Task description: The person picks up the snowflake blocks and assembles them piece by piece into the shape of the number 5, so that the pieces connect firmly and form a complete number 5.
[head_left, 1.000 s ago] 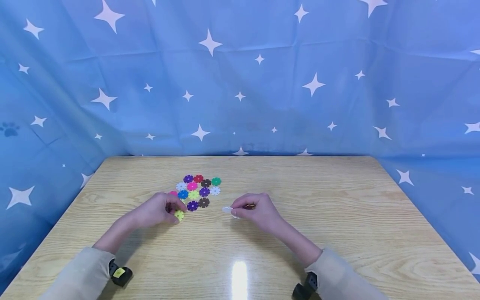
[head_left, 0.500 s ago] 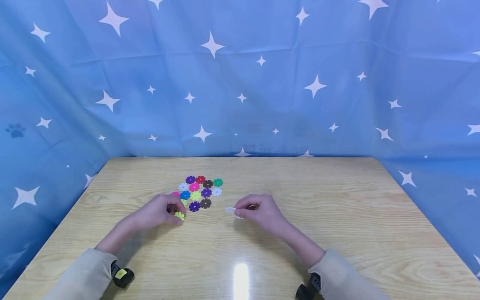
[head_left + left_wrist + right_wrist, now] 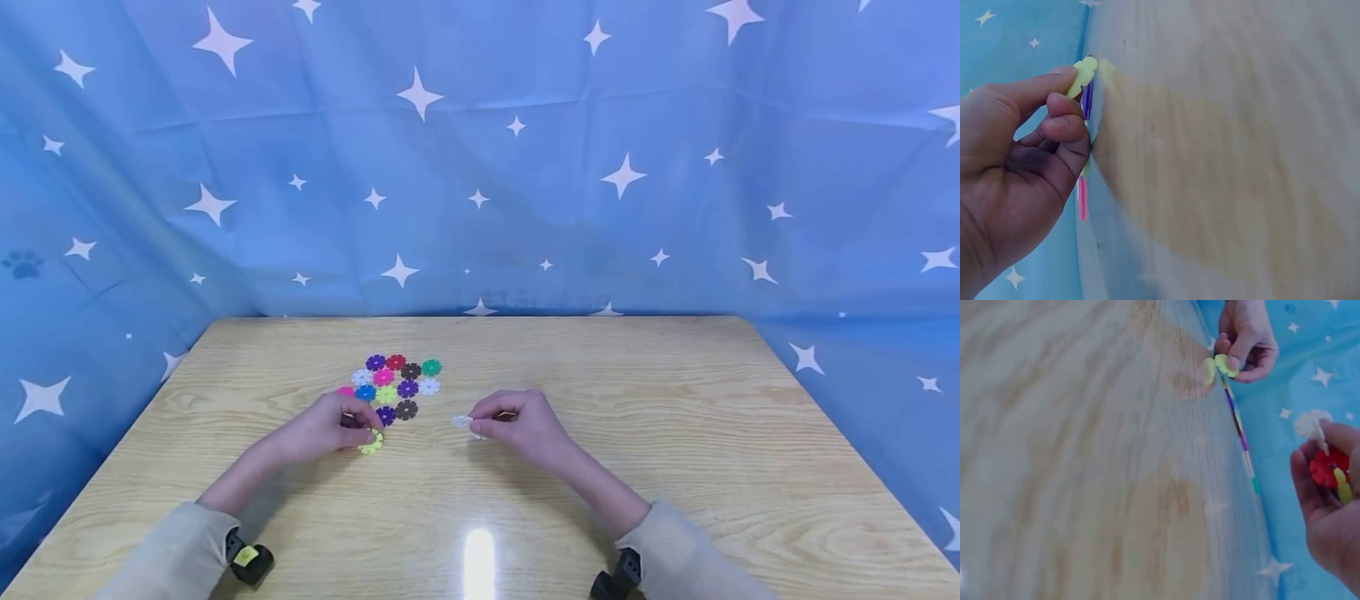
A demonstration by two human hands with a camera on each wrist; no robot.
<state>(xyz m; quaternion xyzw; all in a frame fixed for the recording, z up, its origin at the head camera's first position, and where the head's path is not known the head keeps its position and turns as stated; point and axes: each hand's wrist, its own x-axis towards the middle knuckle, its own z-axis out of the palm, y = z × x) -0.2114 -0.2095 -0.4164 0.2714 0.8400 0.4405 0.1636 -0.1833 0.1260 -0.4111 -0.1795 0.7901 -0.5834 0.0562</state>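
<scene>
Thumb and fingertips of my left hand pinch a yellow notched plastic disc just in front of the group of discs. The left wrist view shows this yellow disc tilted at the fingertips. To the right, my right hand grips several joined discs. Of these, the right wrist view shows a white disc, a red disc and a yellow disc; the curled fingers hide part of them. Purple and brown discs lie flat nearest the left hand.
More discs lie in loose rows at left of centre, among them a green disc, a red disc and a blue disc. The wooden table ends at a blue star-patterned curtain.
My left hand has moved slightly right, and its yellow disc is turned to show more of its face. My right hand has barely moved and still holds the joined discs.
</scene>
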